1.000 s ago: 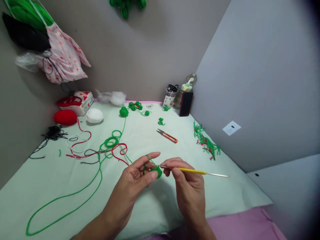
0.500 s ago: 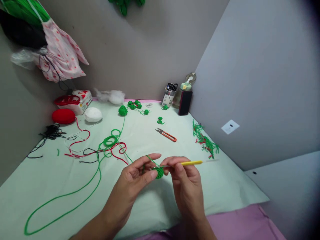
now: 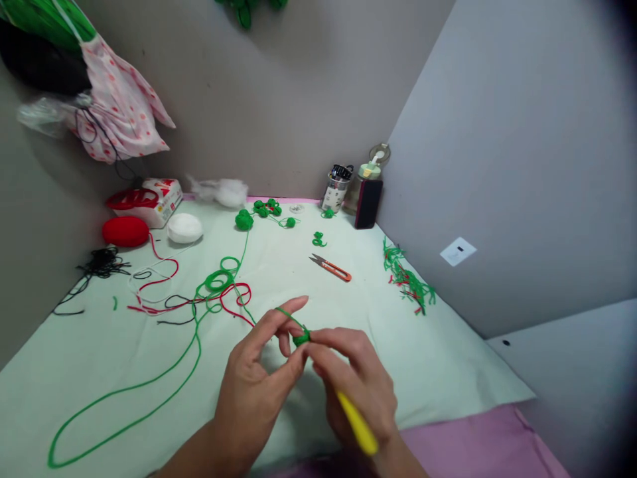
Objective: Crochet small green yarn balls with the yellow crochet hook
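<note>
Between thumb and fingers my left hand (image 3: 263,372) pinches a small green crochet piece (image 3: 300,338), with its index finger raised and green yarn (image 3: 291,318) running over it. My right hand (image 3: 355,378) is closed around a crochet hook with a yellow handle (image 3: 358,423), the handle pointing down toward me. The hook's tip is hidden at the crochet piece, where the fingertips of both hands meet. From the left hand the yarn leads back to a green yarn ball (image 3: 243,220).
Orange thread snips (image 3: 331,268) lie beyond my hands. Loose green loops (image 3: 217,281) spread at left near red (image 3: 126,232) and white yarn balls (image 3: 184,228). Yarn scraps (image 3: 408,275) lie at right. A phone (image 3: 369,204) leans on a bottle beside a pen cup (image 3: 334,192).
My right hand has turned, swinging the hook's handle from pointing right to pointing down toward me. The left hand and crochet piece have shifted slightly left, and the fingertips are now together.
</note>
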A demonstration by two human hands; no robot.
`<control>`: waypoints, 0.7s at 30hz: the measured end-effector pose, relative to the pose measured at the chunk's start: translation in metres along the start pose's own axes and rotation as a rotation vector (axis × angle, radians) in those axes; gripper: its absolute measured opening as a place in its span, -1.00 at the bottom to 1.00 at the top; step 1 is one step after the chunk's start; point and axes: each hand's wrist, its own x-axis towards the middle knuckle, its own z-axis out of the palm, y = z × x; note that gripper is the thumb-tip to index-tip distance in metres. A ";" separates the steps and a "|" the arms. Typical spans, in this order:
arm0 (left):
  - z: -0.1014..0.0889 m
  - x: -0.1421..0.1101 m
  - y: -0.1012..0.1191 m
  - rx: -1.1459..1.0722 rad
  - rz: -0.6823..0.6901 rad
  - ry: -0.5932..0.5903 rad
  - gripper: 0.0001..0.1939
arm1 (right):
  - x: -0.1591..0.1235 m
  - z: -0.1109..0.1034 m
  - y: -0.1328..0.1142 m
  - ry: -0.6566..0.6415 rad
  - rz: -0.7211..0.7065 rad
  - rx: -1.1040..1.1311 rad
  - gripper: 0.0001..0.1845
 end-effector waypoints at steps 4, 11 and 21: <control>0.000 0.003 0.006 -0.356 -0.314 -0.164 -0.37 | -0.003 0.002 0.002 0.083 0.044 -0.005 -0.64; -0.003 0.007 0.014 -0.498 -0.318 -0.226 -0.48 | 0.009 0.001 0.011 0.216 0.431 0.685 -0.79; -0.004 0.005 0.006 -0.358 -0.258 -0.221 -0.52 | 0.004 0.004 0.012 0.203 0.583 0.813 -0.77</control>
